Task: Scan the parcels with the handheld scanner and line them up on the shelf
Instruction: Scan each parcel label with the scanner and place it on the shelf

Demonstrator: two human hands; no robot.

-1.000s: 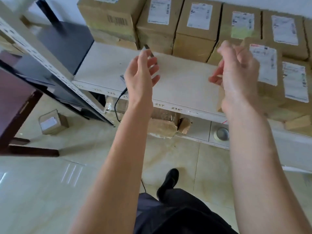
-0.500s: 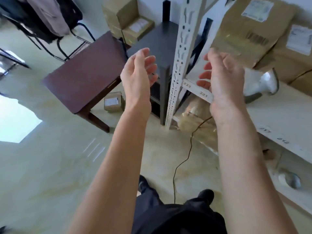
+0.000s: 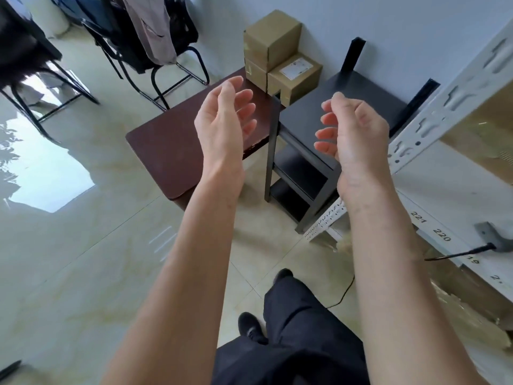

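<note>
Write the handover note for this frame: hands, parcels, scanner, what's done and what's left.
Left hand and right hand: both empty, fingers loosely curled, raised over the floor.
Three cardboard parcels sit stacked on the brown table by the wall.
Handheld scanner: only partly in view, lying on the white shelf, cable hanging off the edge.
Done: cannot tell from here.
Left: fetch these parcels, scan, line up.

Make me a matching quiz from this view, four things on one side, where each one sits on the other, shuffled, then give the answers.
Things:
1. stacked parcels
2. handheld scanner
3. left hand
4. black side table

Places:
A. raised over the brown table, holding nothing
B. on the white shelf at the right edge, cable trailing off
C. between the brown table and the white rack
D. on the brown table's far corner by the wall

Pairs: 1-D, 2-B, 3-A, 4-C
</note>
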